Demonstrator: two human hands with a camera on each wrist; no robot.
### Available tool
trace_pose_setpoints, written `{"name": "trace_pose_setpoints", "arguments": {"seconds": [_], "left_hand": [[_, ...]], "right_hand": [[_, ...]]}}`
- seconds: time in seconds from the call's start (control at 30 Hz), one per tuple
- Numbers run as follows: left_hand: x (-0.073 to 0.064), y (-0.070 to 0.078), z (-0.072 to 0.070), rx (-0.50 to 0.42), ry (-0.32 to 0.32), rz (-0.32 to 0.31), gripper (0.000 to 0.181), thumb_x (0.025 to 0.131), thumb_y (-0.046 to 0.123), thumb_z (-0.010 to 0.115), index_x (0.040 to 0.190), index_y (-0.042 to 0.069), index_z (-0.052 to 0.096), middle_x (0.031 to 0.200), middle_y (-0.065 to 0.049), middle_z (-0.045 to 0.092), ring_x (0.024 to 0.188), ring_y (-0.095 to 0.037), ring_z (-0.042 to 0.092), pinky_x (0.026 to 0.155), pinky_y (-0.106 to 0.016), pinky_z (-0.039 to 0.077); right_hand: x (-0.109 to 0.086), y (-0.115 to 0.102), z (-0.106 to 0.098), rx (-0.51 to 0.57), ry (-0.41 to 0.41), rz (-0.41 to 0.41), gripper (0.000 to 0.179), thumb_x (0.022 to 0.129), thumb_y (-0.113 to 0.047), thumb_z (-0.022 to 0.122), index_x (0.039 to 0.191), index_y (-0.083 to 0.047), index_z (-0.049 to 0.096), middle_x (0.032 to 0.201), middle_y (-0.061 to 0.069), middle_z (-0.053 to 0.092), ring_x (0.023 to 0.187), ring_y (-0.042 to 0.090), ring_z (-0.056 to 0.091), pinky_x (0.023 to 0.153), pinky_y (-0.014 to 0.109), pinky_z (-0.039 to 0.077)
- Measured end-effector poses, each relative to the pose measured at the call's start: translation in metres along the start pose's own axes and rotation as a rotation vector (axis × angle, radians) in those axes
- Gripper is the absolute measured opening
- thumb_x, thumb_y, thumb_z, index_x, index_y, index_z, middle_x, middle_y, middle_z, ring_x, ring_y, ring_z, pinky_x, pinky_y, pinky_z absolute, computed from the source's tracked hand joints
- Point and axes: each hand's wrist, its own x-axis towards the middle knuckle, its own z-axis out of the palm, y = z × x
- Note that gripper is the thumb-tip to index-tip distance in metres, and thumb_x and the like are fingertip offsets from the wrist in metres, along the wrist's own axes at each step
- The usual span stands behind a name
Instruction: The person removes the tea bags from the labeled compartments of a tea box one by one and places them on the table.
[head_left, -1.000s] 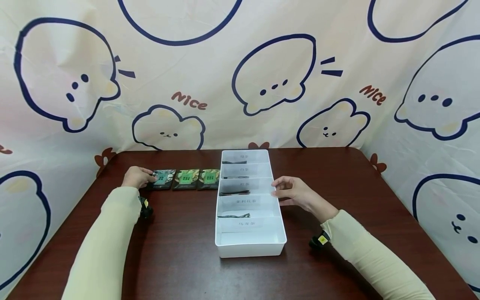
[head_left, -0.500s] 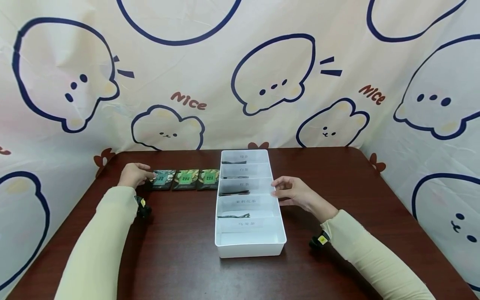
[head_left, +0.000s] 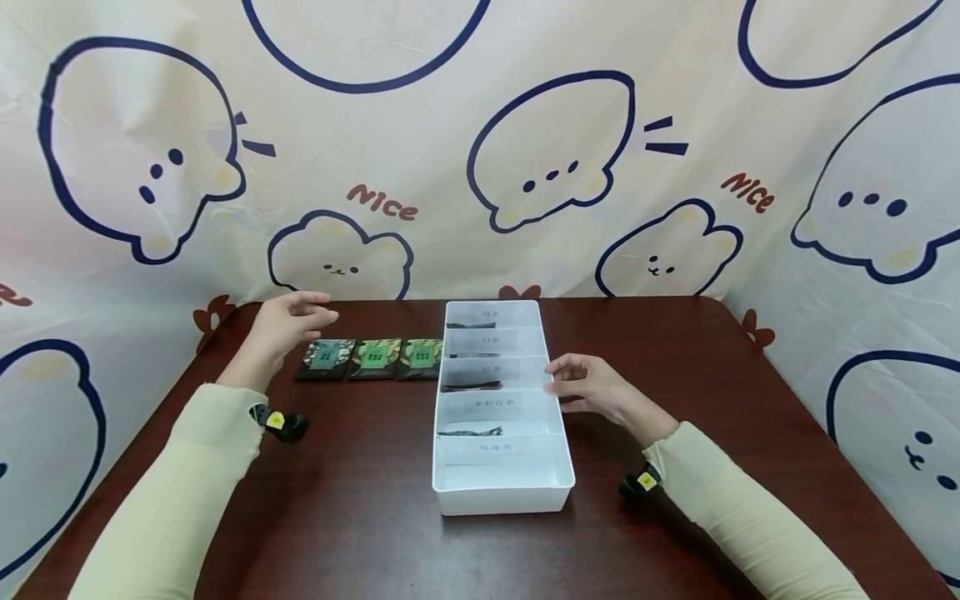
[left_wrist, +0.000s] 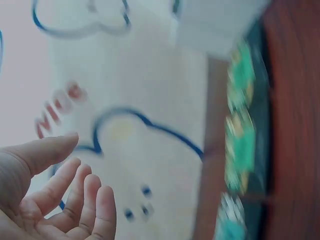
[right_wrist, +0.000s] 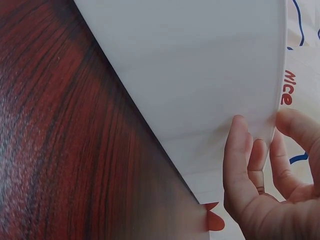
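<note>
My left hand (head_left: pixel 288 323) is raised just behind a row of flat square sachets, its fingers loosely bent and nothing between them. The leftmost sachet (head_left: pixel 327 357) has a teal label. A green-labelled sachet (head_left: pixel 377 357) lies beside it, and another green sachet (head_left: pixel 420 358) reaches the box's left side. My right hand (head_left: pixel 592 388) holds the right rim of a long white divided box (head_left: pixel 505 501). Seen from the right wrist, bent fingers (right_wrist: pixel 235 150) lie against the box's outer wall, with another digit up at the rim.
Dark sachet edges show in several box compartments, each labelled in Chinese characters; the nearest compartment (head_left: pixel 504 473) shows its white floor. The brown table (head_left: pixel 360 517) ends at a cartoon-printed curtain (head_left: pixel 435 150) at the back and sides.
My left hand has let go of the teal sachet and lifted up and back, leaving it at the row's left end. The right hand and the box keep their place.
</note>
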Motion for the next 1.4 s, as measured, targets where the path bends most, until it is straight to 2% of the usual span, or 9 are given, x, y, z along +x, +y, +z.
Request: {"name": "trace_pose_setpoints", "arguments": {"seconds": [0.1,0.13,0.33,0.47,0.6,0.73,0.97,1.17,1.4], "left_hand": [[-0.014,0.017,0.009,0.009,-0.036,0.084,0.054,0.093,0.038,0.063,0.136,0.007,0.052,0.109,-0.002,0.058,0.09,-0.002,0.06,0.078,-0.019,0.054],[-0.019,0.022,0.013,0.002,-0.051,0.108,0.053,0.094,0.037,0.063,0.135,0.007,0.053,0.108,-0.002,0.059,0.087,0.0,0.06,0.078,-0.02,0.054],[-0.047,0.047,0.039,-0.029,-0.144,0.187,0.044,0.096,0.036,0.06,0.13,0.008,0.058,0.119,-0.013,0.061,0.094,-0.011,0.06,0.079,-0.025,0.054],[-0.064,0.055,0.061,-0.049,-0.211,0.206,0.036,0.096,0.031,0.062,0.125,0.01,0.061,0.121,-0.012,0.061,0.1,-0.022,0.06,0.08,-0.03,0.054],[-0.079,0.055,0.085,-0.083,-0.288,0.216,0.029,0.095,0.022,0.063,0.121,0.009,0.063,0.116,-0.011,0.064,0.096,-0.025,0.061,0.079,-0.032,0.055],[-0.091,0.051,0.105,-0.073,-0.35,0.229,0.028,0.093,0.017,0.065,0.118,0.006,0.065,0.103,-0.012,0.065,0.087,-0.022,0.061,0.074,-0.032,0.053],[-0.102,0.04,0.122,0.045,-0.425,0.276,0.027,0.089,0.017,0.071,0.113,0.005,0.068,0.084,-0.005,0.06,0.071,-0.018,0.05,0.057,-0.024,0.043],[-0.105,0.031,0.129,0.157,-0.429,0.276,0.024,0.085,0.017,0.074,0.108,0.009,0.071,0.074,0.0,0.052,0.063,-0.012,0.043,0.053,-0.023,0.037],[-0.107,0.029,0.136,0.302,-0.362,0.287,0.018,0.084,0.015,0.075,0.101,0.012,0.075,0.071,0.003,0.05,0.062,-0.011,0.043,0.052,-0.022,0.037]], "right_hand": [[0.0,0.001,0.0,0.007,0.0,0.004,0.035,0.085,-0.009,0.074,0.115,-0.002,0.058,0.095,0.007,0.056,0.087,0.019,0.062,0.08,0.044,0.057],[0.001,0.002,0.0,0.009,-0.005,0.003,0.035,0.085,-0.009,0.073,0.116,-0.001,0.058,0.094,0.007,0.056,0.087,0.019,0.062,0.08,0.044,0.057],[0.001,0.003,0.0,0.015,-0.01,-0.001,0.035,0.085,-0.008,0.073,0.116,-0.001,0.058,0.093,0.007,0.056,0.087,0.019,0.062,0.08,0.045,0.057],[0.001,0.003,0.001,0.007,-0.002,-0.006,0.035,0.085,-0.008,0.073,0.116,-0.001,0.058,0.094,0.007,0.056,0.087,0.019,0.062,0.08,0.045,0.057],[0.001,0.002,0.001,0.006,0.0,-0.01,0.034,0.085,-0.008,0.073,0.115,-0.002,0.059,0.094,0.007,0.056,0.087,0.019,0.062,0.08,0.045,0.057],[0.001,0.003,0.001,0.008,-0.002,-0.009,0.033,0.085,-0.008,0.073,0.115,-0.002,0.059,0.094,0.007,0.056,0.087,0.019,0.061,0.08,0.045,0.057],[0.001,0.004,0.0,0.016,-0.003,-0.011,0.033,0.085,-0.008,0.073,0.115,-0.002,0.059,0.094,0.007,0.056,0.087,0.019,0.062,0.08,0.045,0.057],[0.002,0.005,-0.001,0.02,-0.002,-0.015,0.033,0.085,-0.009,0.073,0.114,-0.002,0.059,0.094,0.007,0.056,0.087,0.019,0.062,0.08,0.046,0.057],[0.002,0.004,0.0,0.024,0.0,-0.011,0.033,0.085,-0.008,0.073,0.114,-0.002,0.059,0.094,0.007,0.056,0.086,0.019,0.062,0.08,0.045,0.057]]}}
